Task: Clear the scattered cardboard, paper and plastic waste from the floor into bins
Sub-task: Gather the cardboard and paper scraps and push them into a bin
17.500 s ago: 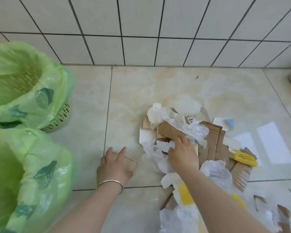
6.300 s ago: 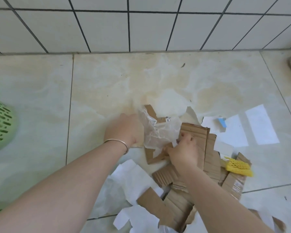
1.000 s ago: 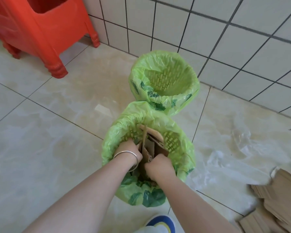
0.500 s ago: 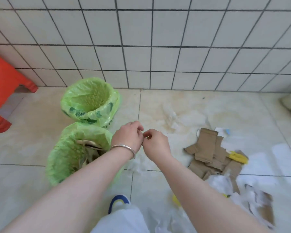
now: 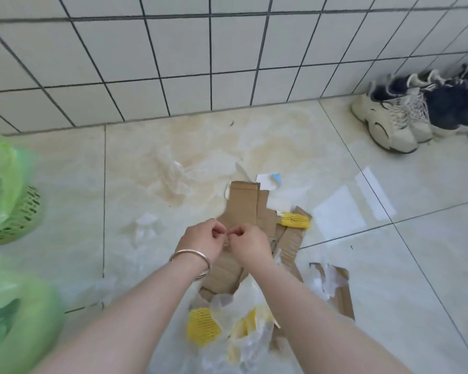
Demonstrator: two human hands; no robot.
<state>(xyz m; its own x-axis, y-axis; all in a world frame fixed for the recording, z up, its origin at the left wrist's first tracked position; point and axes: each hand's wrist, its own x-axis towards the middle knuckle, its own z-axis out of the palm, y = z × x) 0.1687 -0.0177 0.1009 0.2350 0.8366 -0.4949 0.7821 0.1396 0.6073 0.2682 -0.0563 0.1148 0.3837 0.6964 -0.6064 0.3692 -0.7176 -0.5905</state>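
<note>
I had both hands raised together over the litter: the left hand (image 5: 200, 242), with a metal bangle (image 5: 191, 261) on its wrist, and the right hand (image 5: 250, 244) met at the fingertips, fingers curled in. Something tiny seemed pinched between them, but I could not tell what it was, or whether either hand really held it.

Beneath the hands lay the flattened cardboard pieces (image 5: 245, 203), spread on the tiled floor (image 5: 73, 201) towards the wall. A yellow foam net (image 5: 295, 220) rested on the cardboard's right edge, and another yellow foam net (image 5: 201, 326) lay nearer me under a crumpled clear plastic bag (image 5: 241, 319). A second clear plastic film (image 5: 173, 176) sat left of the cardboard, and white paper sheets (image 5: 338, 214) lay to its right.

Two bins lined with green bags stood at the left edge, the far bin (image 5: 8, 193) and the near bin (image 5: 14, 319), well apart from the pile. Sneakers (image 5: 405, 114) sat against the wall at the far right.
</note>
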